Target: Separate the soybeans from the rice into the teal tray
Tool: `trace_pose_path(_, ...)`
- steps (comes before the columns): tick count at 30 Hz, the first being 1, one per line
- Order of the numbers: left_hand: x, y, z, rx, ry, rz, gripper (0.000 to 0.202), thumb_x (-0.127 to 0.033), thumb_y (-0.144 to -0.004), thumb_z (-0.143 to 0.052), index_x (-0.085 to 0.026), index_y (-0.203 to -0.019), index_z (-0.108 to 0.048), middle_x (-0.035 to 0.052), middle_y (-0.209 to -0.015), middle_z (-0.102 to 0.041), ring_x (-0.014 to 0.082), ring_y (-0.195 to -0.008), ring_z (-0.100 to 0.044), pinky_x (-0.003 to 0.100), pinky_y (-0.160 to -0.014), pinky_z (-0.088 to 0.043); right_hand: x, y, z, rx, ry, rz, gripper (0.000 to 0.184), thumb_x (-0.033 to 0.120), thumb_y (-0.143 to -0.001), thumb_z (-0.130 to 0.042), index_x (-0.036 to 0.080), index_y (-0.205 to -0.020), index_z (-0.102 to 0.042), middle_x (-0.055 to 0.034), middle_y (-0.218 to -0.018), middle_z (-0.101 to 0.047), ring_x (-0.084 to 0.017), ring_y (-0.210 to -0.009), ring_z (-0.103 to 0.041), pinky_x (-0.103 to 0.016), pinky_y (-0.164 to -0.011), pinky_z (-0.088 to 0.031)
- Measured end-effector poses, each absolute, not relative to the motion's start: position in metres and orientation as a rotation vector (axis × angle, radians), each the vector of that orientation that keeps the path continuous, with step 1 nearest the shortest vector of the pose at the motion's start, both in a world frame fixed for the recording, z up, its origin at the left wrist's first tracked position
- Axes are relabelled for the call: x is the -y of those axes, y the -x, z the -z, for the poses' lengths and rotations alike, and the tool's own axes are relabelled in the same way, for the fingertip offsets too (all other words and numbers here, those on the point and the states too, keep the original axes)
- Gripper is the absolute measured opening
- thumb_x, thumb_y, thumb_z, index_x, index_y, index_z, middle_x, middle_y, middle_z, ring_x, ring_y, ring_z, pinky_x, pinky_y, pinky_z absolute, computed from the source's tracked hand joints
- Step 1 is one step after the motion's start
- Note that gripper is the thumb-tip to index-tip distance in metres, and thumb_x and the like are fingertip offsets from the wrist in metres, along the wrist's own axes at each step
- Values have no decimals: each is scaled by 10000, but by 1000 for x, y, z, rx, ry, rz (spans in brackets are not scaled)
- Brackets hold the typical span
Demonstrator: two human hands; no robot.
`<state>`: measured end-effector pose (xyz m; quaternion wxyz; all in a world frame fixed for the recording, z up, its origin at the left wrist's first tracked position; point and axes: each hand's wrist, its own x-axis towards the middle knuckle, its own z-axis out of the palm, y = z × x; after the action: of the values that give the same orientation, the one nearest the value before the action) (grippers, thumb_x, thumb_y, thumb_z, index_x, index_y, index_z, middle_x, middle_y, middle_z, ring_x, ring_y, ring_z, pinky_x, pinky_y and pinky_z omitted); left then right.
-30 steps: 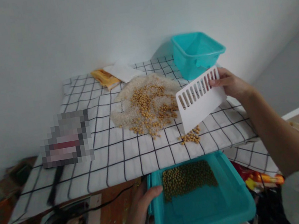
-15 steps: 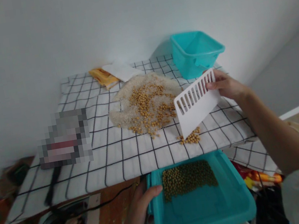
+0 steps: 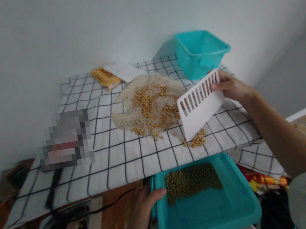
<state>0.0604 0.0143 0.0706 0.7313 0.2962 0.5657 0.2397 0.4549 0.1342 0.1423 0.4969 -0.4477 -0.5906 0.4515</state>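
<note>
My right hand (image 3: 228, 85) grips a white slotted plastic scraper (image 3: 203, 108) by its upper right end, its plain lower edge tilted down to the cloth. Just in front of that edge lies a small group of soybeans (image 3: 197, 139). To its left spreads a pale grain heap (image 3: 125, 113), which looks like rice, with many more soybeans scattered over it. Below the table edge, my left hand (image 3: 147, 209) holds a teal plastic bin (image 3: 211, 214) by its left rim, thumb on top. Soybeans cover the far part of the bin's bottom.
A second teal bin (image 3: 202, 57) stands at the back right. Yellow packaging (image 3: 106, 78) and a white sheet (image 3: 125, 72) lie near the wall. A blurred-out device (image 3: 65, 141) with a black cable rests at left on the checked tablecloth (image 3: 98, 174).
Almost nothing differs. The scraper's lower corner has shifted very slightly, and a few soybeans beside it lie a little differently. My left hand and the held bin stay in place.
</note>
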Motion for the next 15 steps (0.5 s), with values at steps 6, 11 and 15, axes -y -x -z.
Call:
trace_pose_path(6,-14,-61,-73,-1250,-627,-521,516,-361,-707,-753,-163,-1180,-691,68,-960,-849,359,-889,-766,417,-695,-567,-132,-462,-148,1436,1109,-1033,336,464,-663,-873,239,-815,-675,17,-742,-687,-150,-587,-607,-270,-502,-473)
trace_pose_path(11,-13,-63,-74,-1277,-648,-506,545,-367,-706,-751,-166,-1209,-686,57,-933,-850,363,-883,-765,403,-658,-556,-134,-460,-144,1461,1101,-1068,330,443,-675,-867,238,-841,-669,18,-754,-683,-147,-597,-609,-273,-521,-480)
trace_pose_path(15,-14,-63,-72,-1223,-655,-506,475,-359,-714,-753,-189,-1157,-724,63,-1041,-844,364,-1014,-750,433,-807,-573,-137,-452,-140,1491,1091,-1064,324,444,-697,-853,241,-859,-659,15,-783,-683,-164,-666,-635,-292,-596,-517)
